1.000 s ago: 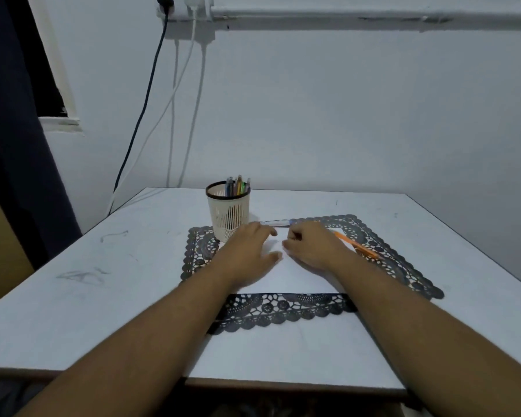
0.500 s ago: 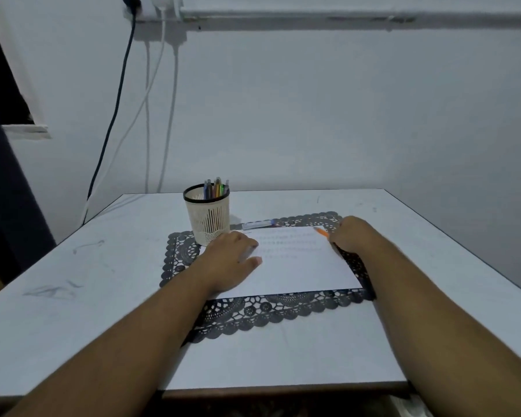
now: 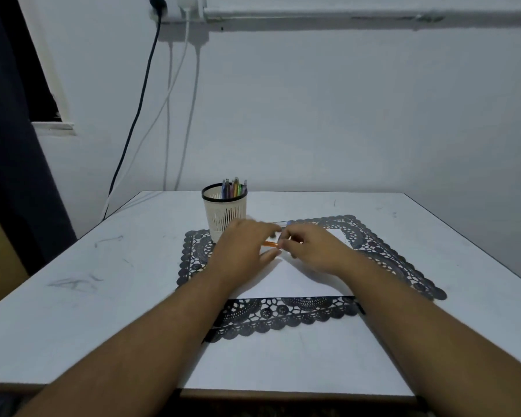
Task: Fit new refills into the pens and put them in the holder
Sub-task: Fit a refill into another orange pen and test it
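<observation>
An orange pen lies level between my two hands, over the white paper. My right hand pinches its right end with curled fingers. My left hand is blurred; its fingers reach over the pen's left end and its thumb lies below it, and a grip cannot be made out. Just behind my left hand stands the cream mesh pen holder with a black rim, holding several coloured pens. A thin clear pen or refill peeks out behind my fingertips.
A black lace mat lies under the paper on the white table. Cables hang down the wall at the back left. The table's near edge runs below my forearms.
My right hand came back from the mat's right side to the middle, carrying the orange pen. My left hand lifted off the paper and moved to meet it.
</observation>
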The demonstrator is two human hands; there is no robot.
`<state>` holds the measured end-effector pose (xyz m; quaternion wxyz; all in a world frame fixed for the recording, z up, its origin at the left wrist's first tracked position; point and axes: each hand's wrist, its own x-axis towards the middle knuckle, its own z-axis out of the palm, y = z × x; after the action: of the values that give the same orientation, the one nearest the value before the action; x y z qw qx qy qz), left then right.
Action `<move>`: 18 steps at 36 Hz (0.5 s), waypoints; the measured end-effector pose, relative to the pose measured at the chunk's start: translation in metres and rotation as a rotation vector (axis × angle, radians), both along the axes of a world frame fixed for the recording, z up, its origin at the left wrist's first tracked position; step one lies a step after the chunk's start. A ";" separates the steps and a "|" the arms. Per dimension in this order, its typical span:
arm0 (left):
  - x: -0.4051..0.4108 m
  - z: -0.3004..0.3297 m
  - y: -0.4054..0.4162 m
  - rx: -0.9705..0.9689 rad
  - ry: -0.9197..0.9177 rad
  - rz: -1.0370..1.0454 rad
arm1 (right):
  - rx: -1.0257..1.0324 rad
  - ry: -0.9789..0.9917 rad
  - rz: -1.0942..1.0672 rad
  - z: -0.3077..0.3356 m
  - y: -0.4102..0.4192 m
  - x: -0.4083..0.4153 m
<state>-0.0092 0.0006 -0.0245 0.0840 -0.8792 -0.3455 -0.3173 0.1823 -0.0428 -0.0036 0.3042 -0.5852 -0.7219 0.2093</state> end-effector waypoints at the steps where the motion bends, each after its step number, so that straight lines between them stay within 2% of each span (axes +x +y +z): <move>1: 0.001 0.000 0.000 -0.014 0.000 0.001 | -0.004 0.027 0.015 -0.001 0.001 -0.001; 7: -0.006 0.005 0.005 -0.090 -0.040 0.065 | 0.035 0.117 -0.031 0.000 0.004 0.013; 11: -0.009 0.005 0.005 -0.151 -0.050 0.093 | 0.034 0.268 -0.035 0.000 0.006 0.025; 18: 0.000 0.004 0.000 -0.200 -0.070 0.008 | -0.001 0.307 0.036 -0.002 0.005 0.009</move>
<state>-0.0096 0.0006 -0.0204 -0.0151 -0.8702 -0.3816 -0.3112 0.1908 -0.0379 -0.0051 0.4068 -0.5336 -0.6771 0.3022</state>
